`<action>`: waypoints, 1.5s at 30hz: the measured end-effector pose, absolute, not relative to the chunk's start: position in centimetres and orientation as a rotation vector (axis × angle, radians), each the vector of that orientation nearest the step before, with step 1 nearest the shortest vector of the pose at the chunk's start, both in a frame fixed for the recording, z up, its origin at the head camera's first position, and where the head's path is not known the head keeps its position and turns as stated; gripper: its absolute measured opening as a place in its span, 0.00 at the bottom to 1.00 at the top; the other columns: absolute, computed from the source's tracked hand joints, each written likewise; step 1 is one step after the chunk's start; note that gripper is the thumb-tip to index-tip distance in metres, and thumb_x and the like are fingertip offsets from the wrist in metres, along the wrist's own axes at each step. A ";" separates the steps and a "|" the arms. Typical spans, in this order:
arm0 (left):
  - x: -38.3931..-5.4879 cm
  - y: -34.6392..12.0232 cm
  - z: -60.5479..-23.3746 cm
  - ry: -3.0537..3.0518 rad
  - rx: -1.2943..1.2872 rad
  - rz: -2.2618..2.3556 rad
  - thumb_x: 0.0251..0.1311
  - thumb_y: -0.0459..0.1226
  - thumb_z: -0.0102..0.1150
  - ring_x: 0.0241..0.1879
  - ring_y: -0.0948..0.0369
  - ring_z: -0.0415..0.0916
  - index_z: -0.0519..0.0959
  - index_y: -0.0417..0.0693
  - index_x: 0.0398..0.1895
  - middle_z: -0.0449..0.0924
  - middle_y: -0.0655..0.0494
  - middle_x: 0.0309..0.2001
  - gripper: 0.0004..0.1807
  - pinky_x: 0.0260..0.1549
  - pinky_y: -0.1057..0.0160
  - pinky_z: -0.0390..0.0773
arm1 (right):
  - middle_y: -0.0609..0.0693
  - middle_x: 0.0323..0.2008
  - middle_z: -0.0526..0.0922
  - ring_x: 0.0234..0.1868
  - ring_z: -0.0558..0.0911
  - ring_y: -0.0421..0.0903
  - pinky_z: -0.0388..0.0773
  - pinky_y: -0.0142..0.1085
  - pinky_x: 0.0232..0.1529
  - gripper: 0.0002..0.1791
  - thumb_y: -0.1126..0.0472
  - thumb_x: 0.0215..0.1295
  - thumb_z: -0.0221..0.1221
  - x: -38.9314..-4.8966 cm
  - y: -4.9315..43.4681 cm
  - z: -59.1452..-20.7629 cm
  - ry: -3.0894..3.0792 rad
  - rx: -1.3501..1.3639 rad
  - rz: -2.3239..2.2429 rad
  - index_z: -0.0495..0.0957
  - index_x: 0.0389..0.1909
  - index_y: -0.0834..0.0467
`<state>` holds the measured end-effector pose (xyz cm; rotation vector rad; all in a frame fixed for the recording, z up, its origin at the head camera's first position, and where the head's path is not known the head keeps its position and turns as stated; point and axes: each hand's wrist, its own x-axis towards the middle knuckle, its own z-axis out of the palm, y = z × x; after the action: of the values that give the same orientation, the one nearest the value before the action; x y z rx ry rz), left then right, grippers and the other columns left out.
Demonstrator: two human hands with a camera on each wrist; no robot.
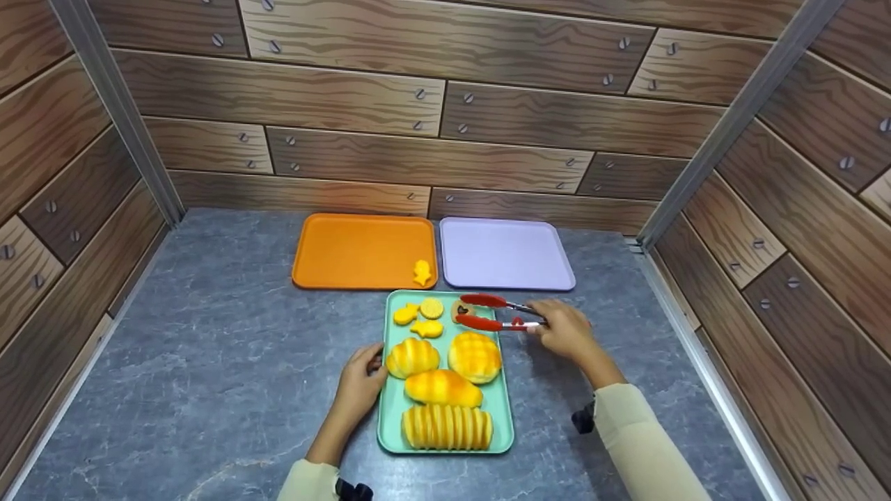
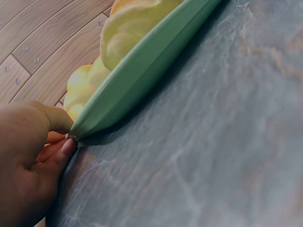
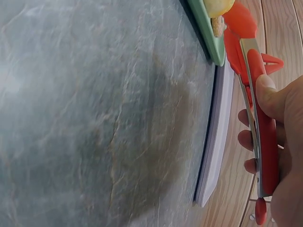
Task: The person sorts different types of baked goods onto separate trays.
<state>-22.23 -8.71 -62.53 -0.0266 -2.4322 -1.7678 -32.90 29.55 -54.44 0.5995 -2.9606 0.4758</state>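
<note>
My right hand (image 1: pixel 562 330) grips metal tongs (image 3: pixel 262 132) with red handles and red tips. In the head view the spread tongs' tips lie over a round brown cookie (image 1: pixel 457 312) with a dark centre, at the top right of the green tray (image 1: pixel 507 424). My left hand (image 1: pixel 360 383) pinches that tray's left rim between thumb and fingers, as the left wrist view shows. On the tray are small yellow fish-shaped pieces (image 1: pixel 427 328), a round yellow piece (image 1: pixel 431 308), a ridged roll (image 1: pixel 412 358), a round bun (image 1: pixel 475 357), an oval bread (image 1: pixel 443 388) and a sliced loaf (image 1: pixel 447 427).
Behind the green tray stand an orange tray (image 1: pixel 362 250), with one yellow fish-shaped piece (image 1: pixel 422 273) in its front right corner, and a lilac tray (image 1: pixel 507 254) to its right. Wood-patterned walls (image 1: pixel 348 104) enclose the grey marbled table (image 1: pixel 230 348) at the back and sides.
</note>
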 end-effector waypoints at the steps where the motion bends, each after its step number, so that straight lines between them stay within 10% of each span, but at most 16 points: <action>1: -22.2 -8.7 -62.5 -2.429 -0.030 -1.770 0.65 0.29 0.57 0.51 0.50 0.79 0.74 0.31 0.65 0.78 0.39 0.57 0.24 0.54 0.52 0.79 | 0.57 0.61 0.81 0.61 0.77 0.59 0.72 0.61 0.61 0.26 0.57 0.66 0.64 -32.9 29.6 -54.4 -2.972 0.593 0.478 0.77 0.64 0.58; 45: -22.3 -8.6 -62.6 -2.401 -0.034 -1.746 0.63 0.28 0.58 0.49 0.51 0.80 0.76 0.30 0.62 0.79 0.40 0.53 0.24 0.53 0.55 0.80 | 0.58 0.57 0.82 0.56 0.80 0.58 0.73 0.59 0.59 0.26 0.55 0.62 0.68 -31.7 29.9 -57.5 -2.957 0.415 0.760 0.78 0.61 0.57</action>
<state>-22.25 -8.59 -62.59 -0.0338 -2.4005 -1.7463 -31.70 29.94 -57.46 0.4153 -2.9574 0.7604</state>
